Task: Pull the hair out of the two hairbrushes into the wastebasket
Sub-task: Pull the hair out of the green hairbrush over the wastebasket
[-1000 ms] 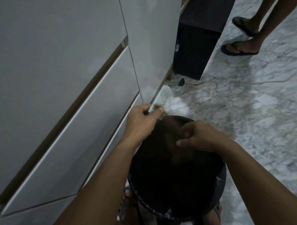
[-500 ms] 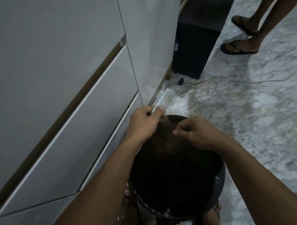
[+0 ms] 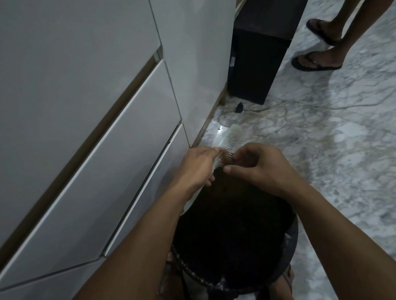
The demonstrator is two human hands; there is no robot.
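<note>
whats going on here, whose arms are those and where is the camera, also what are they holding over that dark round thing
There is no machine here. The camera sits on a person's head and looks down, so the two arms are that person's own. The left hand holds a pale hairbrush by its handle. The right hand has its fingers curled at the bristles, apparently picking at hair; the strands are too fine to see. Both hands are above a dark round wastebasket standing on the marble floor, beside white drawers. The sandalled feet at top right belong to someone else.

a home interior, white handleless drawer fronts point(image 3: 115, 140), marble floor point(image 3: 329, 166), loose cable point(image 3: 270, 110)
</note>
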